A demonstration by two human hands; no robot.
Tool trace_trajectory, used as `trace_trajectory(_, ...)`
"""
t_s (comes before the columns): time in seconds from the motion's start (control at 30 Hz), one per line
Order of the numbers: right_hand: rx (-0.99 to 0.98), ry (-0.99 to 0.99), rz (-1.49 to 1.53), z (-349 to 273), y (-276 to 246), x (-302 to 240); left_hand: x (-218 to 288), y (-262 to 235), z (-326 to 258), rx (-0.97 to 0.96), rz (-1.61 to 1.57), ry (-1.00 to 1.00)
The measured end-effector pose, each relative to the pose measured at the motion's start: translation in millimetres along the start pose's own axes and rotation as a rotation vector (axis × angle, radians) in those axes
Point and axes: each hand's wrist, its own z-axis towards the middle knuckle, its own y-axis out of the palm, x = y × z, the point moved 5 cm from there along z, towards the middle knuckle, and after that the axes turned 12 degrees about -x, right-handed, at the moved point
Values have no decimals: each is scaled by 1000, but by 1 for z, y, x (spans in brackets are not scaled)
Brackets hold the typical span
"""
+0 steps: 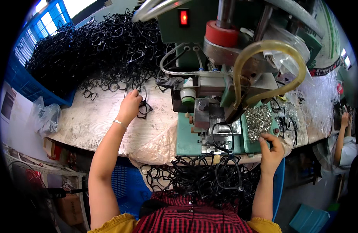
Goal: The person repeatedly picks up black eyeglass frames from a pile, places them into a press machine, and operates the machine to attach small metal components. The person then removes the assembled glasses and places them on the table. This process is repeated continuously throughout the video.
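My left hand [130,104] is over the pale tabletop, its fingers closed on a black eyeglass frame [144,111] that hangs partly past the fingertips. To the right, my right hand [271,150] has thumb and forefinger pinched at the near edge of a heap of small metal parts [258,121]; whatever is between the fingertips is too small to make out. Between the hands stands a green bench press [186,134] with a metal fixture [210,116]. Another black frame [222,138] rests at the fixture, tilted toward me.
A large heap of black eyeglass frames [97,50] covers the back left beside a blue crate [43,83]. More frames [186,173] pile up below the press, in front of me. A yellowed hose [299,66] loops over the press. Another person's arm [339,136] shows far right.
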Motion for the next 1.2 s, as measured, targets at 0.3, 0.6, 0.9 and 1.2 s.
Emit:
trace_trajectory(0.3,-139,-212,432,44,70,-80,56,-36,-54,518,-1078,-99)
trace_trajectory(0.6,-234,-115,690,42,81,-82,186,-164,-74,618,-1758,411)
trace_trajectory(0.9,-281,-123,597,19,64,-105,243,-214,-62,610,-1450,413)
trace_trajectory(1.2,-8,-214,-704,34,13,3,310,-117,-77,-956,-2353,43)
